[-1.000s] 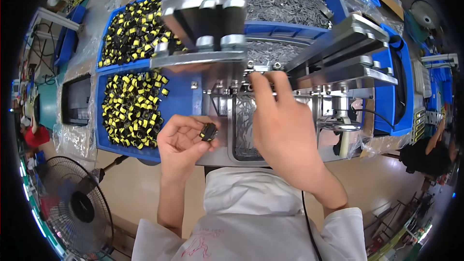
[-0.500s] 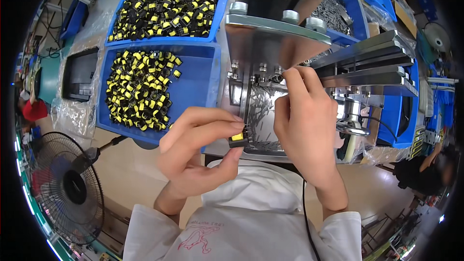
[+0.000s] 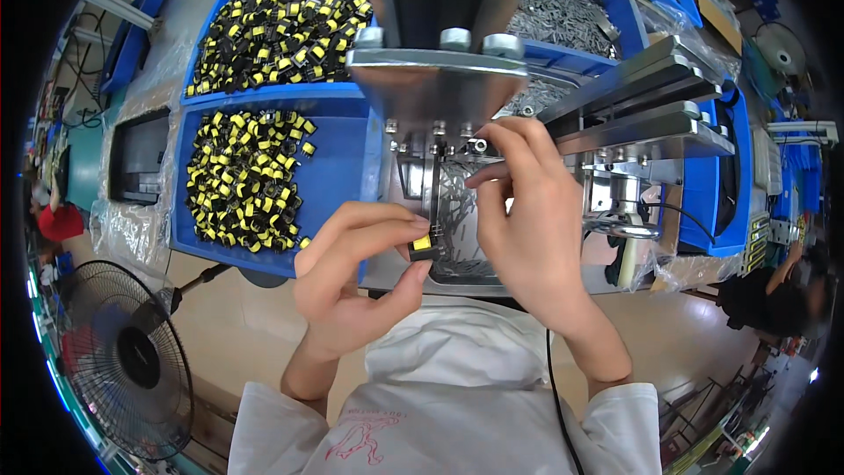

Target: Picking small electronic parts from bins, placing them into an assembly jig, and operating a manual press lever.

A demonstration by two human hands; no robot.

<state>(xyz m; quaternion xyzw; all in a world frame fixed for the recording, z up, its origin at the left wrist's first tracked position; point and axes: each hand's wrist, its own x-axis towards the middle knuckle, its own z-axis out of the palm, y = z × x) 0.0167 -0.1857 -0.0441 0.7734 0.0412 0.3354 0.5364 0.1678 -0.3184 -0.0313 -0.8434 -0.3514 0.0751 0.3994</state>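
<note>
Pinched between the thumb and fingers of my left hand [image 3: 356,268] is a small transformer [image 3: 422,247], black with a yellow wrapping, its thin metal pins turned to the right. It is held just above the left edge of a metal tray [image 3: 462,270] of loose thin metal pieces. My right hand [image 3: 532,211] hovers over that tray with bent fingers. Its fingertips reach to the bolts just under the steel plate of a press [image 3: 437,92]; anything between them is too small to make out.
Left of the press, a blue bin [image 3: 338,145] and another blue bin [image 3: 190,79] behind it hold many black-and-yellow transformers. Steel bars [image 3: 637,136] jut out at the right. Beyond the press stands a blue bin of metal pieces [image 3: 563,18]. A fan [image 3: 132,356] stands at lower left.
The view has shifted, so the press appears farther left. My right hand's fingers have parted slightly beside the bolts. My left hand keeps its pinch on the transformer, which is tilted a little differently.
</note>
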